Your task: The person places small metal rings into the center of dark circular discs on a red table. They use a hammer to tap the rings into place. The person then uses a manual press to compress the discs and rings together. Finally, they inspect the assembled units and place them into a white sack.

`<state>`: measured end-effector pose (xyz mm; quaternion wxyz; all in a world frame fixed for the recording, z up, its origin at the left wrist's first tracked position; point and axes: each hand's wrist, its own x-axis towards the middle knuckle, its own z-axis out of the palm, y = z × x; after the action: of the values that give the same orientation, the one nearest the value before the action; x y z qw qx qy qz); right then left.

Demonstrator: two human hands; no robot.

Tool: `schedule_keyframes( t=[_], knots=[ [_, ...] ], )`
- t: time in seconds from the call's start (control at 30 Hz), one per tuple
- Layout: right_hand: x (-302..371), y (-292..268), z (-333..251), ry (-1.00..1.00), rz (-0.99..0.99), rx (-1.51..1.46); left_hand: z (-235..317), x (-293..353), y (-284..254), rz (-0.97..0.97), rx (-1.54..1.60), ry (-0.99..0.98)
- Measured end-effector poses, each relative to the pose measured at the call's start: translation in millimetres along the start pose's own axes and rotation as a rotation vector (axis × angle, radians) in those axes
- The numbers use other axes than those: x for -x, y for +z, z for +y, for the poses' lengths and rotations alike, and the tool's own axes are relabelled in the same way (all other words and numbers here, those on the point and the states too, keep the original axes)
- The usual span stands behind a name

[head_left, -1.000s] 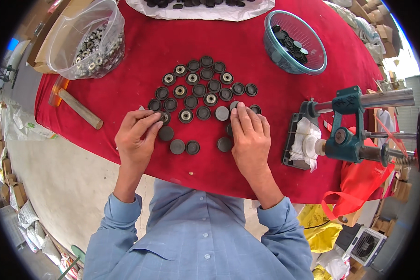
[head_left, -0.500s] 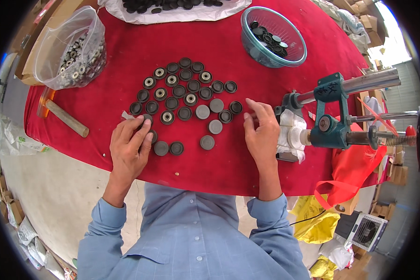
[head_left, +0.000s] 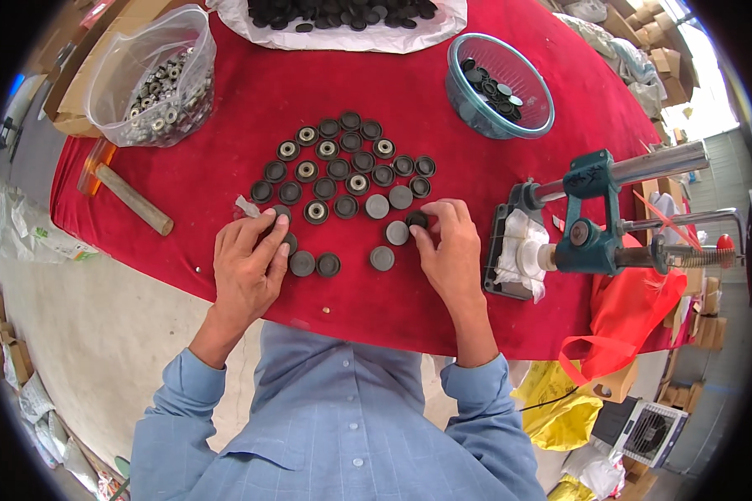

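One dark cap (head_left: pixel 416 219) pinched at rim by right hand's (head_left: pixel 451 260) fingers, seemingly for control; second cap (head_left: pixel 283 212) touched by left hand (head_left: pixel 249 260), grip unclear; loose caps (head_left: pixel 362 162) spread, apparently within reach, on table (head_left: pixel 368 83).

Both forearms come in from the near side, the left forearm (head_left: pixel 184 391) slanting far and right, the right forearm (head_left: pixel 486 399) slanting far and slightly left. The left hand (head_left: pixel 249 260) is back-up, fingers bent and bunched, with thumb and index tips drawn close in a pinch. The right hand (head_left: pixel 451 255) faces it, well apart, thumb and index pinching toward the left, its other fingers curled alongside.
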<state>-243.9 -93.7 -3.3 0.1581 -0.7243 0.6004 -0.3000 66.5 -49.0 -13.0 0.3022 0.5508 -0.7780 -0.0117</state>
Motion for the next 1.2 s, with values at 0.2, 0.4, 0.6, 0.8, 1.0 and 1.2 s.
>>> schedule_keyframes(
  t=[0.2,0.4,0.6,0.8,1.0,1.2],
  knots=[
    [-12.8,-1.2,-27.0,-0.004,0.114,-0.256,-2.0,2.4,4.2,0.021,0.045,-0.008],
    [-50.6,40.4,-43.3,-0.290,0.204,-0.163,-3.3,2.7,5.7,0.030,0.081,-0.022],
    [-54.3,56.1,-42.3,-0.420,0.159,0.119,-4.7,3.5,5.2,0.014,0.092,-0.036],
    [-54.3,59.2,-41.9,-0.397,0.140,0.105,-4.2,2.2,3.3,0.022,0.117,-0.051],
    [-53.9,58.1,-40.9,-0.374,0.123,0.083,-7.6,-11.9,-0.7,0.063,0.208,-0.100],
    [-47.0,55.2,-47.0,-0.435,0.065,0.199,-15.0,-49.3,-2.0,0.033,0.061,-0.095]
  ],
)
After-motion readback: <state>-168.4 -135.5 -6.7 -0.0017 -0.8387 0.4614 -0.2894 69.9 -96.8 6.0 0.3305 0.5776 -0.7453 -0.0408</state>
